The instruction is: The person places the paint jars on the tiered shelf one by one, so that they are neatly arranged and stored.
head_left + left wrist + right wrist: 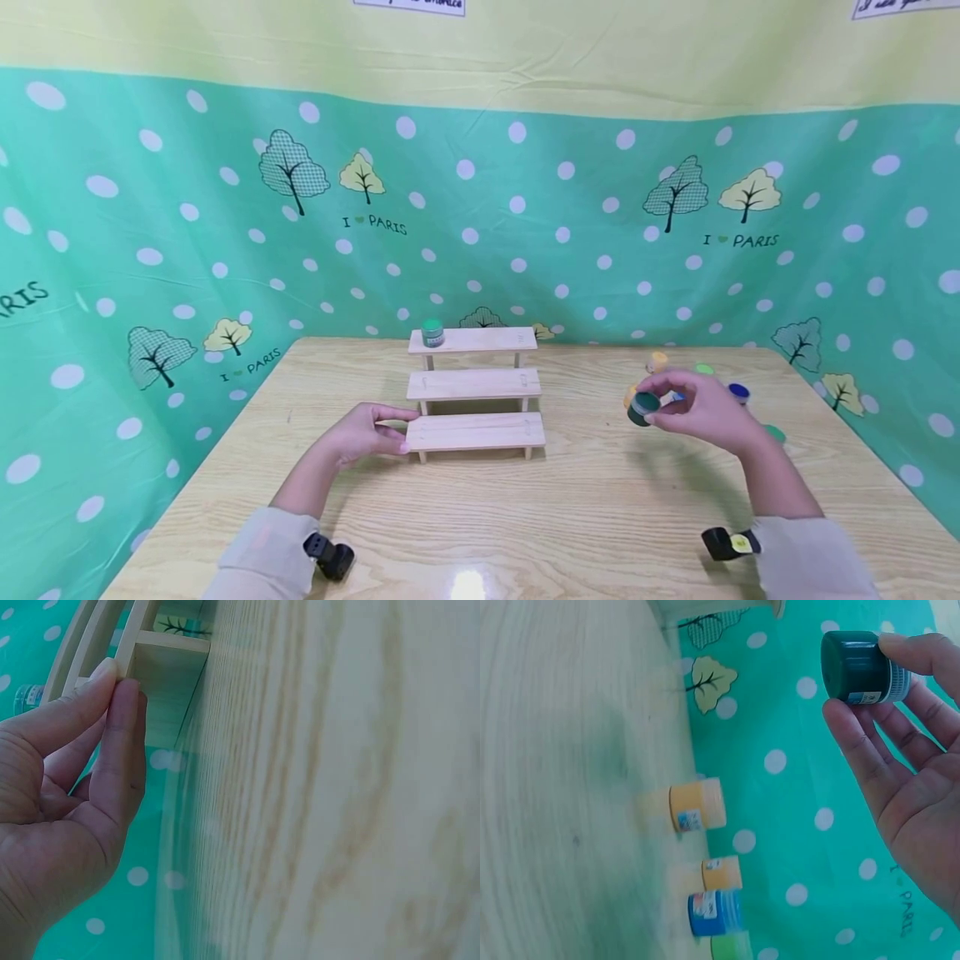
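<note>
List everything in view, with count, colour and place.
Table: 1, pale wood, foreground
Cloth: 1, teal and yellow, white dots, behind table
Stand: 1, pale wood, three steps, mid-table
Green-topped jar: 1, stand's top step, left end
Dark green jar: 1, held above table
Orange jars: 2, table's right side
Blue jar: 1, beside them
Light green jar: 1, nearby
Dark blue jar: 1, farther right
Green item: 1, right, mostly hidden, likely a jar
Cameras: 2, black, wrists
Sleeves: 2, off-white, forearms
Left hand: 1, pinching stand's lowest step
Right hand: 1, holding dark green jar
</note>
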Demonstrator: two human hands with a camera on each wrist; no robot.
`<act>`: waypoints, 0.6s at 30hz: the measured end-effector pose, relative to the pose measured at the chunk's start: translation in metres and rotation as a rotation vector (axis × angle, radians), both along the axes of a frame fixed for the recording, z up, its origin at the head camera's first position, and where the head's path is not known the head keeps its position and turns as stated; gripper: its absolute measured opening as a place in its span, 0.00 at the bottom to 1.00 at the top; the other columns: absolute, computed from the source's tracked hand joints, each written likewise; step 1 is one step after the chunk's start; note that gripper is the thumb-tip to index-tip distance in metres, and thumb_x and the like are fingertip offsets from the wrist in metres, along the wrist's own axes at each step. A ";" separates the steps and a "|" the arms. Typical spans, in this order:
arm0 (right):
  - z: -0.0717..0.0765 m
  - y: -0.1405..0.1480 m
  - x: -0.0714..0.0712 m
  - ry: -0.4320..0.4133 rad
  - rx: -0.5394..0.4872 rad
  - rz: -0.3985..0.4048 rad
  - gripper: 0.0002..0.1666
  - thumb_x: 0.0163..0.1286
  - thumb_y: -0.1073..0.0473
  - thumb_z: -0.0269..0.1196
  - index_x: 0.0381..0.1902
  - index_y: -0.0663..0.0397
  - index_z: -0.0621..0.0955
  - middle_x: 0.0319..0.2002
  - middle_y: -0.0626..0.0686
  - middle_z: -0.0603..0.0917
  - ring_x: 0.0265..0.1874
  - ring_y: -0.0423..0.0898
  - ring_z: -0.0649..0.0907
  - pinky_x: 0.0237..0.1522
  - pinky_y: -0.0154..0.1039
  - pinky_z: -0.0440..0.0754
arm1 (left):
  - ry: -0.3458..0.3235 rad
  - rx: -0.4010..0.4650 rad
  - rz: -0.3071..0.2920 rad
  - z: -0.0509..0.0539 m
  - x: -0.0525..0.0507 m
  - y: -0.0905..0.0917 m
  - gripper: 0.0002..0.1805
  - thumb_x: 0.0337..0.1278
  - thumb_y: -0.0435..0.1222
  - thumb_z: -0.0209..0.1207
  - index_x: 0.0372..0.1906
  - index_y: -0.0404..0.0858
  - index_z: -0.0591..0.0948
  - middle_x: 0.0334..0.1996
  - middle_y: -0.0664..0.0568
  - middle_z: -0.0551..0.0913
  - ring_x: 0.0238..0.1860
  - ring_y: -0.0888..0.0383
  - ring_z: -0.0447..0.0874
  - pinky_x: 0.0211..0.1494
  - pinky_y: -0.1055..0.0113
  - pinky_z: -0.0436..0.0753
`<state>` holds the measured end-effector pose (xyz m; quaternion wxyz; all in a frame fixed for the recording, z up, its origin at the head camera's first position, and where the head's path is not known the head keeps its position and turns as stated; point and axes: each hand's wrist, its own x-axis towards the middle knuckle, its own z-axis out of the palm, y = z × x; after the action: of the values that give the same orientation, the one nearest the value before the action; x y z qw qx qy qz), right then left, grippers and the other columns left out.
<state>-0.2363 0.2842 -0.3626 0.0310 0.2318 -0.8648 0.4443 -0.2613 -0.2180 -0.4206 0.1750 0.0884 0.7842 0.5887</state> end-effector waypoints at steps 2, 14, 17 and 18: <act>0.001 -0.004 -0.001 0.007 -0.001 0.011 0.19 0.59 0.64 0.72 0.49 0.58 0.81 0.43 0.57 0.80 0.38 0.44 0.83 0.36 0.39 0.86 | 0.003 0.001 -0.002 0.000 0.000 0.000 0.30 0.45 0.20 0.68 0.60 0.27 0.77 0.53 0.36 0.80 0.41 0.53 0.85 0.43 0.61 0.86; 0.014 -0.034 -0.015 0.052 -0.023 0.075 0.19 0.58 0.65 0.72 0.48 0.57 0.82 0.43 0.55 0.80 0.41 0.50 0.80 0.39 0.40 0.86 | -0.006 0.012 -0.008 -0.004 -0.001 -0.003 0.31 0.46 0.20 0.68 0.60 0.26 0.76 0.44 0.36 0.84 0.40 0.52 0.85 0.44 0.61 0.86; 0.016 -0.042 -0.020 0.065 -0.028 0.098 0.19 0.58 0.67 0.71 0.48 0.58 0.82 0.42 0.55 0.81 0.41 0.51 0.81 0.40 0.40 0.86 | -0.002 0.001 0.000 -0.004 -0.001 -0.002 0.31 0.45 0.20 0.68 0.60 0.27 0.77 0.45 0.37 0.84 0.39 0.53 0.85 0.43 0.61 0.86; 0.017 -0.044 -0.022 0.065 -0.027 0.104 0.19 0.58 0.67 0.71 0.48 0.58 0.82 0.42 0.55 0.81 0.41 0.50 0.81 0.40 0.40 0.86 | -0.001 -0.002 0.003 -0.005 -0.001 -0.002 0.31 0.45 0.20 0.68 0.60 0.28 0.77 0.45 0.38 0.84 0.39 0.53 0.85 0.43 0.61 0.86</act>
<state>-0.2579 0.2402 -0.3456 0.0391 0.2901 -0.8442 0.4491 -0.2627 -0.2198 -0.4251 0.1745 0.0867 0.7849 0.5882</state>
